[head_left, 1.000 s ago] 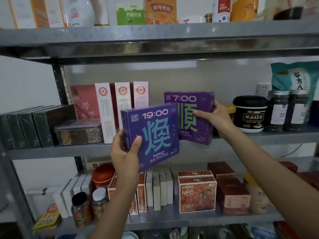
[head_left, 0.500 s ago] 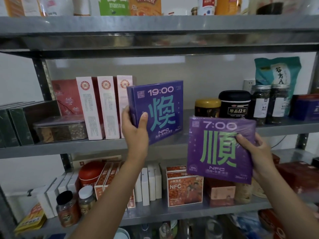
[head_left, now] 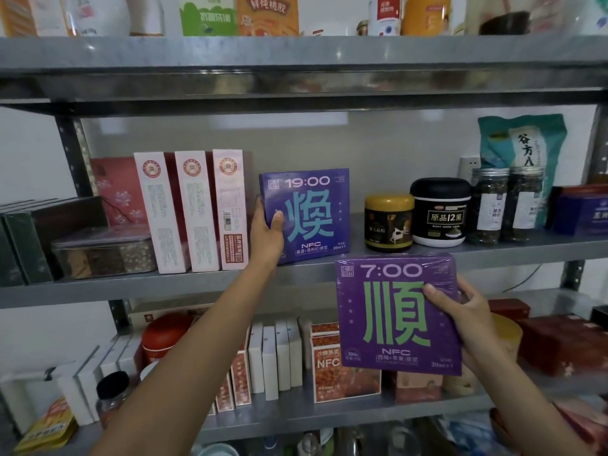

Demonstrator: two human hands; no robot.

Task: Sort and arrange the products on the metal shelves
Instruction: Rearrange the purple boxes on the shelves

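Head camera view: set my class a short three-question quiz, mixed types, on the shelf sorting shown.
1. True or false: the 7:00 box stands on the middle shelf.
2. Which hand grips the 19:00 box? A left, B right, C neither.
3. Fill in: the jar nearest the 19:00 box has a ____ lid.
Key: 1 false, the right hand holds it off the shelf; 2 A, the left hand; 3 yellow.

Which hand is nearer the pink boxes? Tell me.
Left. Left hand grips the 19:00 box beside the pink boxes; right hand holds the 7:00 box farther right, lower.
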